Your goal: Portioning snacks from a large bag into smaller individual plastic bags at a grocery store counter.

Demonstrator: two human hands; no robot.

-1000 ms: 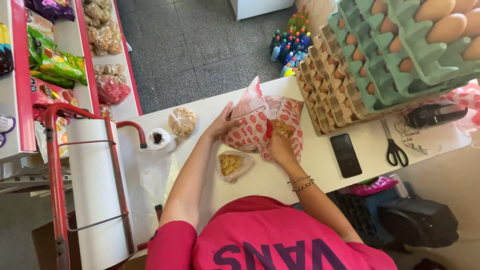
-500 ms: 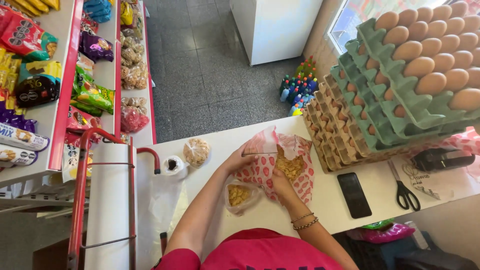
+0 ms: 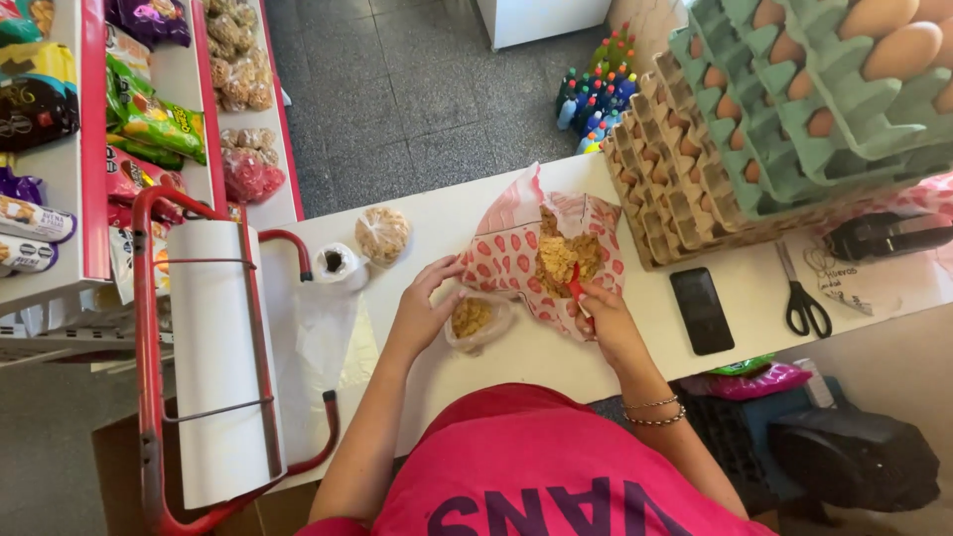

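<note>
Bright, even daylight across the white counter [image 3: 516, 362], soft shadows only just under the left hand [image 3: 422, 313] and right hand [image 3: 606, 318]. Sharp near the hands; wide-lens bending at the edges, egg trays [image 3: 794, 109] looming slightly soft.
</note>
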